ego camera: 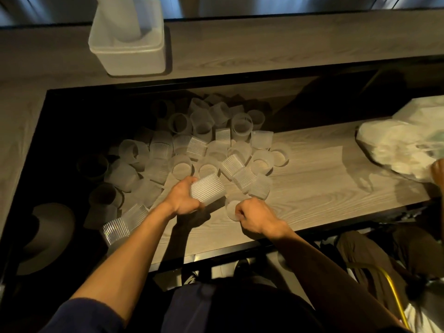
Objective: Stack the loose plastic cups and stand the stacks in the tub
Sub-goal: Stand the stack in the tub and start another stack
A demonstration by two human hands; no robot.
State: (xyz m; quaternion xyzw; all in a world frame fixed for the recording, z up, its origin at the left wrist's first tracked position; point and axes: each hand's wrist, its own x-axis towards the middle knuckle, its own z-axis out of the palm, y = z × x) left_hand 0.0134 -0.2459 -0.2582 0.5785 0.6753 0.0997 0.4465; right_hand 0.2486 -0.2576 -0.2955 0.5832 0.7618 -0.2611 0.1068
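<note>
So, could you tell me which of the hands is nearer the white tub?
Left. The left hand, gripping a ribbed cup, sits below the tub, slightly right; the right hand, holding another cup, lies farther right and lower.

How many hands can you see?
3. The left hand grips a ribbed cup; the right hand pinches a second cup beside it; another person's hand touches the white bag at the right edge. Others may be out of view.
</note>
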